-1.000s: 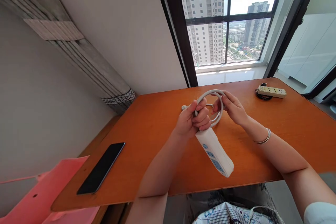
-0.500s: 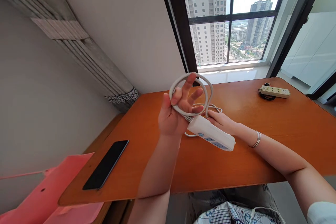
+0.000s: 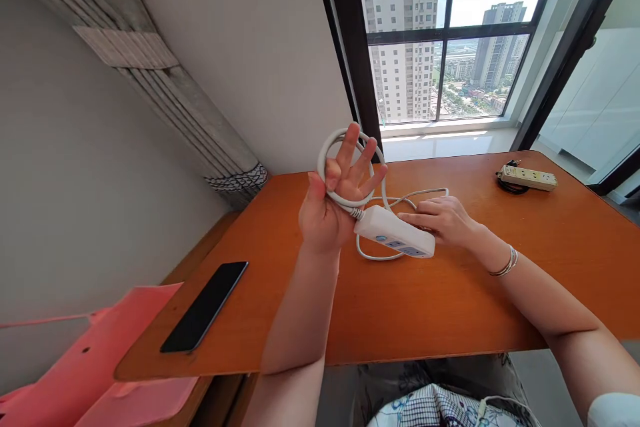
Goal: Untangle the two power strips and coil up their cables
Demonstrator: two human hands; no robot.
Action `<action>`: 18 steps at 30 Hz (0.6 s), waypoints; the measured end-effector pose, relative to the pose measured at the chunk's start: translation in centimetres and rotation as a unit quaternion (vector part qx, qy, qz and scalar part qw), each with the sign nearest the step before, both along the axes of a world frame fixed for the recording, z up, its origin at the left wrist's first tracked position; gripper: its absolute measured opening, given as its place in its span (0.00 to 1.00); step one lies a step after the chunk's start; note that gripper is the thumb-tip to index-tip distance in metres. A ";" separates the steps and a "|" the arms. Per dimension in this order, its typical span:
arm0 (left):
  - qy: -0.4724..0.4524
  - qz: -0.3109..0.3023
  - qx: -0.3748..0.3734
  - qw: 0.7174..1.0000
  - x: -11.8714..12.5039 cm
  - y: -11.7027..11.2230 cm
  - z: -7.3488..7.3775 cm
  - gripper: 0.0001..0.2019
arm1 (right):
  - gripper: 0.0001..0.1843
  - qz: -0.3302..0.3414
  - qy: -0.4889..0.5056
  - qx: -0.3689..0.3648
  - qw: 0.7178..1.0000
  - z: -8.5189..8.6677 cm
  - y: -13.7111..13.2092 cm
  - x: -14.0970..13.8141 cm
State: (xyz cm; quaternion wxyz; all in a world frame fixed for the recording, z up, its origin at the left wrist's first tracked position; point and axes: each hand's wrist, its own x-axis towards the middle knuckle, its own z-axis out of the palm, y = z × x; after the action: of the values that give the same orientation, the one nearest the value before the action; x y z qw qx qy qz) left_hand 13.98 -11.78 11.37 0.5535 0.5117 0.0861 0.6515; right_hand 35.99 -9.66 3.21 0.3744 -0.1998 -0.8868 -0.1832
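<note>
A white power strip (image 3: 397, 232) hangs tilted just above the table, its blue-marked sockets facing me. Its white cord (image 3: 323, 159) is looped in a coil around the fingers of my left hand (image 3: 327, 207). That hand is raised, palm toward me, with the coil held by the thumb and the fingers partly spread. My right hand (image 3: 445, 219) is low over the table behind the strip's far end. Its fingertips are together at the cord running down from the coil; the exact grip is partly hidden. More loose cord lies on the table around the strip.
The brown wooden table (image 3: 480, 300) stands before a window. A beige power strip (image 3: 529, 177) with a black cord lies at the back right. A black phone (image 3: 205, 307) rests near the left edge, beside a pink sheet-like item (image 3: 115, 340).
My right hand has moved right, drawing the cord along. The left hand's coil looks smaller and the fingers more upright. The white power strip has shifted up and slightly left.
</note>
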 end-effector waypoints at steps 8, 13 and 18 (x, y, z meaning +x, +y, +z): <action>0.088 -0.052 -0.024 0.994 0.8 0.1 -1.7 0.15 | 0.20 0.002 -0.075 0.000 0.997 3.8 -1.6 1.5; 0.168 -0.083 0.010 0.982 1.0 0.4 -2.4 0.14 | 0.19 0.016 -0.048 -0.007 0.999 4.2 -2.4 1.0; 0.211 -0.110 -0.008 0.971 1.7 0.5 -2.9 0.15 | 0.17 0.067 -0.015 -0.012 0.998 4.6 -3.4 0.4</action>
State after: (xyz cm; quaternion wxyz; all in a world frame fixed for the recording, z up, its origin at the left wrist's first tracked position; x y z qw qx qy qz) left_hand 15.63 -11.29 8.49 0.5956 0.6391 0.1491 0.4632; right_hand 36.40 -13.03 7.77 0.3705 -0.1416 -0.9057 -0.1499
